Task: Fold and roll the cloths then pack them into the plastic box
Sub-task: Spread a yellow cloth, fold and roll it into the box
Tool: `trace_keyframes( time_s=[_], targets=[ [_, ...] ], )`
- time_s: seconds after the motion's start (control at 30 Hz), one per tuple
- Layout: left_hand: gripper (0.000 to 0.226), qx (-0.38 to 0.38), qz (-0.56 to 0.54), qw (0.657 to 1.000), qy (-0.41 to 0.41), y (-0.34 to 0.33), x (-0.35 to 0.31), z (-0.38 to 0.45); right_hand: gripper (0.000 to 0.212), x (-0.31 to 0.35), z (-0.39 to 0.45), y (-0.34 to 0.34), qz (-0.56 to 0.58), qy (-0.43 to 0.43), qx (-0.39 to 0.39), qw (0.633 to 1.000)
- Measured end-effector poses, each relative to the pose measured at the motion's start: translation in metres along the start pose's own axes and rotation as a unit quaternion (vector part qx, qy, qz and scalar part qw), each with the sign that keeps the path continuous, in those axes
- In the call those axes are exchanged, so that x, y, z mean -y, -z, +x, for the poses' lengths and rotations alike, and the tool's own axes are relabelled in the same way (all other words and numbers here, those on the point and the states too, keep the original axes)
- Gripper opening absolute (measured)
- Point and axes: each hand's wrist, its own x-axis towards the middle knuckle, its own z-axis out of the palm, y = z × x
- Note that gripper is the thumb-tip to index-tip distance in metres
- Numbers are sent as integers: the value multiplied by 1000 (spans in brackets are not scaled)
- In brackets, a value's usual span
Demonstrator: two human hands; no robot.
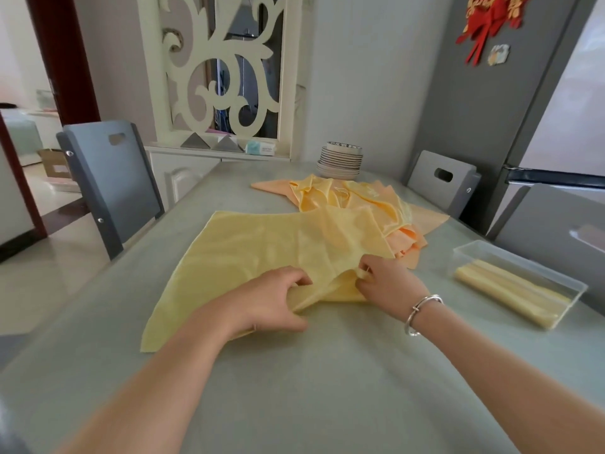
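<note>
Cloth, yellow [262,244]: spread flat on the worktop [327,388] at centre, its near edge gathered and lifted between both hands.
Left hand [271,299]: fingers curled, thumb underneath, pinching the near edge of the cloth at its middle.
Right hand [386,280]: fingers curled, pinching the same edge just right of the left hand; a silver bangle [420,314] sits on the wrist.
Cloth edges: near left corner lies flat towards the worktop's left edge; far right corner overlaps the pile.
Pile of cloths [357,201]: yellow and orange, loose and crumpled, on the far side, touching the spread cloth.
Plastic box [520,283]: clear, open, on the right and apart from the cloth; rolled yellow cloths [504,290] lie lengthwise inside.
Stack of plates [342,160]: far end of the worktop, beyond the pile.
Open room: bare worktop near the person and between the right hand and the box.
Chairs [108,181]: grey, along both sides.
</note>
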Motion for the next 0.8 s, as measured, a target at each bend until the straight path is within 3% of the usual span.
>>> trace_keyframes(
  time_s=[0.1, 0.23, 0.43, 0.5, 0.57, 0.7, 0.8],
  targets=[
    [26, -84, 32, 995, 48, 19, 25, 1, 10, -12, 19, -5, 19, -40, -23, 999],
    [18, -194, 59, 965, 163, 48, 78, -1, 7, -26, 38, -18, 68, -78, -48, 993],
    [15, -326, -76, 917, 218, 56, 117, 7, 10, -42, 51, -22, 262, -90, -82, 957],
    [9, -356, -126, 901, 214, 54, 116, 9, 13, -50, 50, -19, 276, -91, -83, 953],
    [9, -354, -145, 898, 219, 52, 111, 8, 15, -56, 46, -15, 228, -87, -72, 967],
    [9, -283, -168, 905, 268, 54, 107, 3, 15, -58, 38, -6, 132, -69, 32, 988],
    [15, -250, -119, 913, 300, 55, 112, -3, 12, -56, 36, 3, 75, -81, 44, 993]
  ],
)
